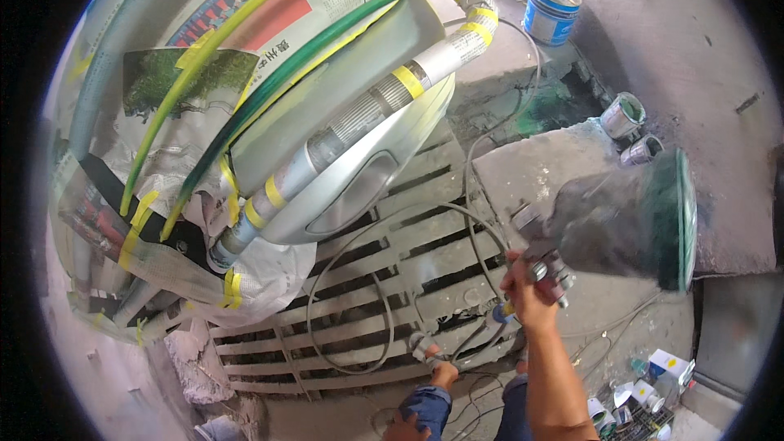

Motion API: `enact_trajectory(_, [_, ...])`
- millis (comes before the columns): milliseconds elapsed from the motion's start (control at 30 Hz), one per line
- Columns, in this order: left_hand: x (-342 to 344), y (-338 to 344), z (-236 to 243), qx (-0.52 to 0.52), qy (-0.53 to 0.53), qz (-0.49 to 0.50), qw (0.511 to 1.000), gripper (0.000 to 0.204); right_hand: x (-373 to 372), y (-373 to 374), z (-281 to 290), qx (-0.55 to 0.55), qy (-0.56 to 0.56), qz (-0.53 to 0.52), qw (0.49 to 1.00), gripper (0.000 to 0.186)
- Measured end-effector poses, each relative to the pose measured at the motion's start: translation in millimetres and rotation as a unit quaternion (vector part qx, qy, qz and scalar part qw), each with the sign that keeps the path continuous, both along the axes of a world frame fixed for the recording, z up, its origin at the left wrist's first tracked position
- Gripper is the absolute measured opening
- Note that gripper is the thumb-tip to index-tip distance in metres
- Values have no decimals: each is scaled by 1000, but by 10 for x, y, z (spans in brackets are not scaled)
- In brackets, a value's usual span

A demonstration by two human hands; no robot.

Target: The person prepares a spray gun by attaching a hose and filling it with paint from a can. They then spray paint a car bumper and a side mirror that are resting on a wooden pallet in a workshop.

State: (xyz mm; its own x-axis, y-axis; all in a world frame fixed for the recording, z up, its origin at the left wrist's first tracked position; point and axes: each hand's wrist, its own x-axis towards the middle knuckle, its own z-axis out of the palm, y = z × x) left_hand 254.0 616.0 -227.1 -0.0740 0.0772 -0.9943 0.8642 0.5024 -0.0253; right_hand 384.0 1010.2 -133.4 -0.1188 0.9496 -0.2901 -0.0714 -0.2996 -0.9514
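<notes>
In my right hand [527,282] is a spray gun [545,271], gripped by its body. A large dark cup [604,224] with a green rim juts from the gun to the right, slightly blurred. My left hand [404,429] shows only in part at the lower edge, by my blue trouser leg; its fingers are not clear. To the left of the gun stands a glossy silver panel [367,184] with a recessed oval. Newspaper [278,8] and yellow tape cover the parts around it, and a paper-wrapped tube [367,110] runs across it.
Yellow-green [220,37] and dark green strips [298,57] arch over the masked parts. A grey hose [390,310] loops over the slatted grating [425,257]. A blue paint can [552,12] and two open cans [623,114] stand far right. Containers [629,400] clutter the lower right.
</notes>
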Motion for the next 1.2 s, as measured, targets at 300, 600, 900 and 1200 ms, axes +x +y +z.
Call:
enact_trajectory(300, [850, -39, -106, 104, 49, 164, 980, 69, 207, -548, -1452, 221, -277, 402, 844, 35])
enact_trajectory(600, [1794, -572, -679, 58, 19, 111, 992, 58, 367, 420, -1438, 68, -13, 183, 981, 31])
enact_trajectory(900, [1898, -275, -518, 25, 19, 186, 982, 55, -38, 106, -1282, 158, -261, 274, 912, 32])
enact_trajectory(1200, [1750, -163, -339, 53, 18, 174, 983, 60, -97, -54, -1791, 212, -247, 420, 847, 38])
